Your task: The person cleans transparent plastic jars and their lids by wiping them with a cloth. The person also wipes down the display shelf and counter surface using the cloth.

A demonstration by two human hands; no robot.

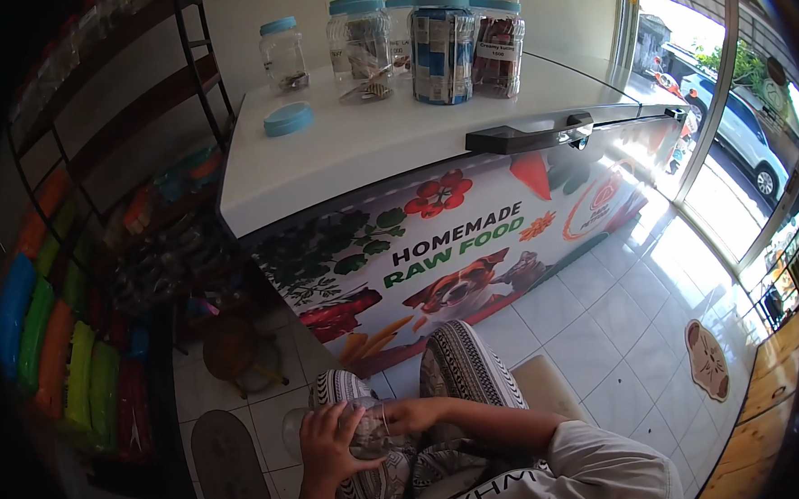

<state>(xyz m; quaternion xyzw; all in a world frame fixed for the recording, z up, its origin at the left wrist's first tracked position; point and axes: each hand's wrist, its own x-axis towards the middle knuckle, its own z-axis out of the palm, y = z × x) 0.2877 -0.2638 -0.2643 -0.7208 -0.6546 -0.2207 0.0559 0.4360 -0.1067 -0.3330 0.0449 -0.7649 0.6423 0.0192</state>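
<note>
A clear plastic jar lies on its side over my lap, its rounded base to the left and its mouth to the right. My left hand is wrapped over the jar's middle, fingers spread across its wall. At the mouth end is my right hand, its fingers curled in by the rim. Whether those fingers pinch the rim or something small, I cannot make out. A loose light-blue lid rests on the white chest freezer in front of me.
Several blue-lidded jars with packets inside stand on the freezer, whose black handle juts forward. At left are a dark shelf rack and colourful packs. A stool stands near the freezer; mats lie on the tiles.
</note>
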